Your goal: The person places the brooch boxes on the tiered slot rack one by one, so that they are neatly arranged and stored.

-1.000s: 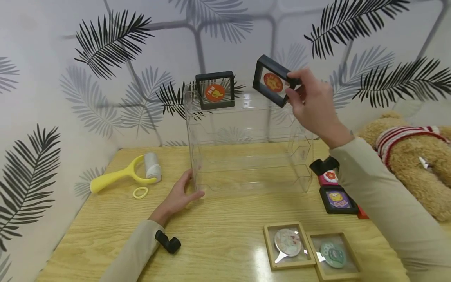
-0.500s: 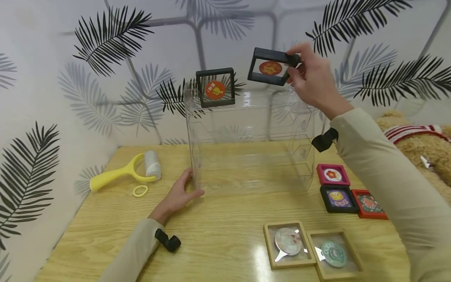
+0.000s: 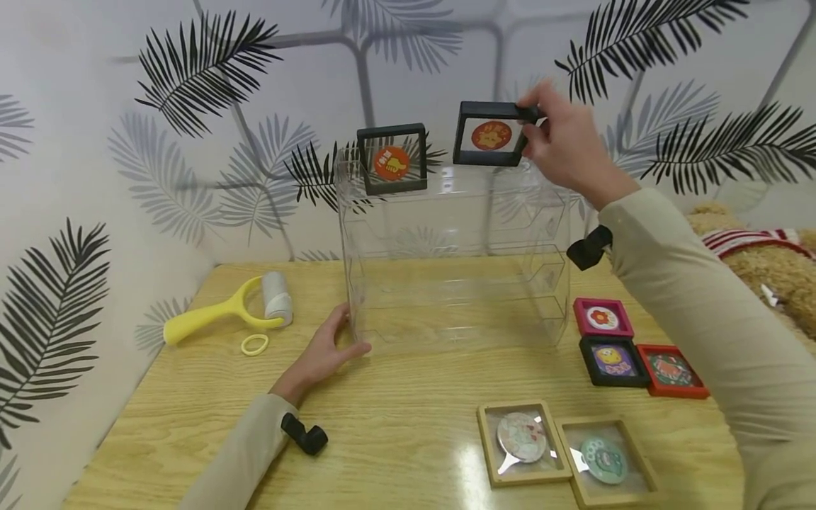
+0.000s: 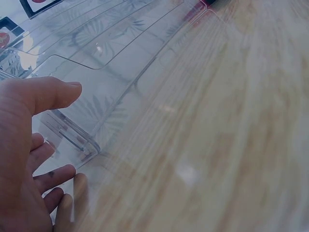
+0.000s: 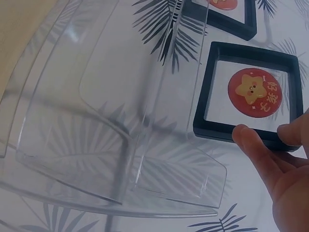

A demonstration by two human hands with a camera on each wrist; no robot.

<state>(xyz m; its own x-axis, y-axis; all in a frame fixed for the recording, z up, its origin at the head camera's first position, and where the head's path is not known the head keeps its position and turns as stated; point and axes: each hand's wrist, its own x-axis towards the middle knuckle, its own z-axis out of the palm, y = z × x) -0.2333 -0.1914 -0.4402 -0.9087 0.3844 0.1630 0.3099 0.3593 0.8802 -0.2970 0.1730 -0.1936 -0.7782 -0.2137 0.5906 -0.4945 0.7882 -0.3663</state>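
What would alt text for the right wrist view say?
A right hand pinches a black square frame holding a red badge with a yellow star, beside a clear plastic shelf rack. A second black frame shows partly at the top edge, against leaf-patterned wallpaper.

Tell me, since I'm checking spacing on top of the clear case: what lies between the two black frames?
Nothing but a bare stretch of the clear case's top edge separates the standing black frame from the one the right hand holds, seen in the head view.
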